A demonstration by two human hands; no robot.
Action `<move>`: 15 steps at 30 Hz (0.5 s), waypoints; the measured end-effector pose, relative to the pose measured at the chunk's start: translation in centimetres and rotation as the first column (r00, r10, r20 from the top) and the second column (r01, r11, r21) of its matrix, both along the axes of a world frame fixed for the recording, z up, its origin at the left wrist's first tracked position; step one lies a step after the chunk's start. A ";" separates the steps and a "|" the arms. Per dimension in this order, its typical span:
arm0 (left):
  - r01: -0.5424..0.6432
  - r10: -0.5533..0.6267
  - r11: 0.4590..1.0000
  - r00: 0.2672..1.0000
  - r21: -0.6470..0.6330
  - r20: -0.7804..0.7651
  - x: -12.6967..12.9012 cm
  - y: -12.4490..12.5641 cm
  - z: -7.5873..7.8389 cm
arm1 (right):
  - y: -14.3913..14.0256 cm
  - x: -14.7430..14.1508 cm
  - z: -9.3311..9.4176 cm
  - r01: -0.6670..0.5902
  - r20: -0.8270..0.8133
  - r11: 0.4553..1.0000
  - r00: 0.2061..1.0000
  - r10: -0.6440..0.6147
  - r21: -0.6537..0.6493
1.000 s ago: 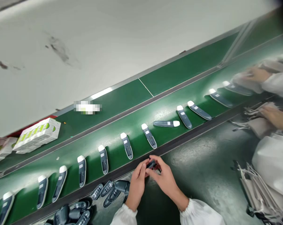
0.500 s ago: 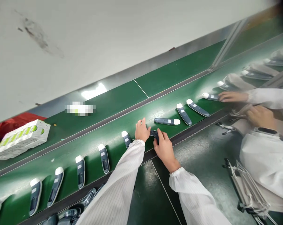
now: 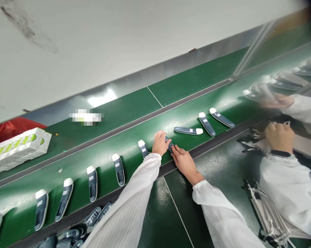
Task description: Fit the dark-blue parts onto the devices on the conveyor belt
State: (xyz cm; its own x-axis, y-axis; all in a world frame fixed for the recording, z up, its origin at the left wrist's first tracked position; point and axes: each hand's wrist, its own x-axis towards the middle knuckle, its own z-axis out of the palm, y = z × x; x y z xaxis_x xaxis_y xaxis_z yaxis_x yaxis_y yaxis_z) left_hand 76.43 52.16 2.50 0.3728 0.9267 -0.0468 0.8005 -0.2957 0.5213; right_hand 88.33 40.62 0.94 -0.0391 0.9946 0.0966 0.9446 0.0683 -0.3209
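Centre of frame: a dark grey handheld device with a white cap is set down on the glossy green conveyor belt, largely hidden between both hands. The left hand is laid over its upper end, fingers curled down onto it; the right hand is pressed against its lower end, fingers extended and touching it. Whether either hand is truly closed around the device cannot be told.

A row of matching grey devices with white caps is spread along the belt, from lower left to upper right. More dark grey device shells are heaped on the green counter at lower left. A white and green carton is seen at far left. At right, a co-worker's hand in a white sleeve is visible.
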 end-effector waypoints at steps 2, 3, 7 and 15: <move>0.039 -0.039 0.999 0.999 -0.035 -0.009 0.8 0.6 0.2 | 0.3 0.3 -0.3 0.006 0.015 1.000 1.000 -0.006 -0.006; 0.069 -0.071 0.996 0.997 -0.062 -0.024 1.2 0.9 0.6 | 0.4 0.4 -0.4 0.015 0.023 1.000 1.000 -0.015 -0.008; 0.228 -0.237 0.969 0.966 -0.099 -0.099 -0.4 -0.3 4.8 | 0.6 0.6 -0.5 0.067 0.048 0.998 0.997 -0.067 -0.013; 0.071 -0.090 0.996 0.886 -0.058 -0.454 -18.1 -24.0 7.0 | 1.9 1.9 -0.6 0.143 0.021 0.990 0.990 -0.142 -0.003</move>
